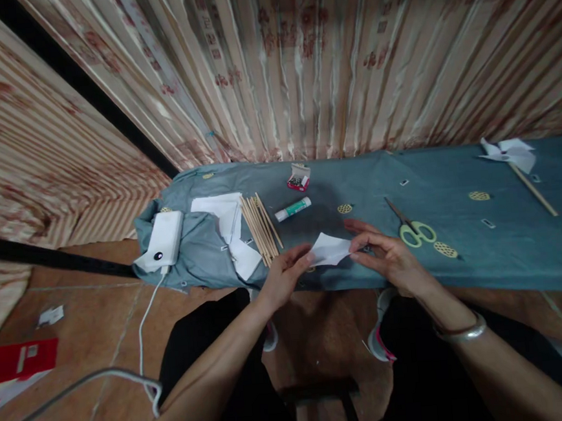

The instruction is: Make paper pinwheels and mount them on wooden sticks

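Note:
A small piece of white paper (330, 249) is stretched between my two hands, just above the front edge of the cloth-covered table. My left hand (288, 271) pinches its left end between thumb and fingers. At the right end, my right hand (384, 254) grips a corner with thumb and index finger, its other fingers spread. Left of the paper lies a bundle of wooden sticks (260, 231). Beyond it rests a glue stick (293, 209). Scissors (411, 226) with light green handles lie right of my right hand.
White paper sheets (225, 215) and a white power bank (164, 242) with a cable lie at the left. A small red box (298, 177) stands near the back edge. A paper pinwheel on a stick (510, 153) lies far right. A striped curtain (299, 73) hangs behind.

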Demonstrator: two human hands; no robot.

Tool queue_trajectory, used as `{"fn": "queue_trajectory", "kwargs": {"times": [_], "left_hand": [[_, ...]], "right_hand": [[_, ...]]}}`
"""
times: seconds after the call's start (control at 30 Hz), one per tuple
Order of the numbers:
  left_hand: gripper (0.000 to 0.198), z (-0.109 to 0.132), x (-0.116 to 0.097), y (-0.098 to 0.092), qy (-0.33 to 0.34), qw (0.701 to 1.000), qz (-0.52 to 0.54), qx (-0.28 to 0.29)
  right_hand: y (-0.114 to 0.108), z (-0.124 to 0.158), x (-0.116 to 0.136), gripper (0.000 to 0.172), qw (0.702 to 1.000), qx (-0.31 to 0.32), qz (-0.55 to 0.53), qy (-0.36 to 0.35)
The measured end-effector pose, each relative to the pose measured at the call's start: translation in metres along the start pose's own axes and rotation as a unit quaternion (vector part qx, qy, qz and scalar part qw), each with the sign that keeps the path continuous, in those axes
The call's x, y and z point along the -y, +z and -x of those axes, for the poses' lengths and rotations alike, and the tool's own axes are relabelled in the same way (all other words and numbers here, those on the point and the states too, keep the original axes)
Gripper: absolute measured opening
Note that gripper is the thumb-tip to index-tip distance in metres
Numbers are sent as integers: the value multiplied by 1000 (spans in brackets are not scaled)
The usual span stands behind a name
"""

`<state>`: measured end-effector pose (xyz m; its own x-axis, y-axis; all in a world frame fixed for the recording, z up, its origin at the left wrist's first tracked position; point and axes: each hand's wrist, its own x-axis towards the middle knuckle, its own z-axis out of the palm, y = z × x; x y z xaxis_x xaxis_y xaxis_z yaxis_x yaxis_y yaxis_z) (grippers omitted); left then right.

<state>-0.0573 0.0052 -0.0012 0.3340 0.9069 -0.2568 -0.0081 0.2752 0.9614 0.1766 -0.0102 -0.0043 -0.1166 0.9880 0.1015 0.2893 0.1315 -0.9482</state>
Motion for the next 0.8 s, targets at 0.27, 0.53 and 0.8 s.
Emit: {"fn": "queue_trajectory", "kwargs": {"times": [0.27,0.53,0.8], "left_hand": [[54,-5,-3,12,-122,987,101,34],[48,-16,-8,15,-88,986,140,-36],[46,-32,-17,17,-27,985,141,-94]], "right_hand": [[5,-10,21,36,998,-21,-53,-26],[-3,-15,18,34,998,-24,-46,-39],[-31,-21,19,25,992,-104,28,-60]]}}
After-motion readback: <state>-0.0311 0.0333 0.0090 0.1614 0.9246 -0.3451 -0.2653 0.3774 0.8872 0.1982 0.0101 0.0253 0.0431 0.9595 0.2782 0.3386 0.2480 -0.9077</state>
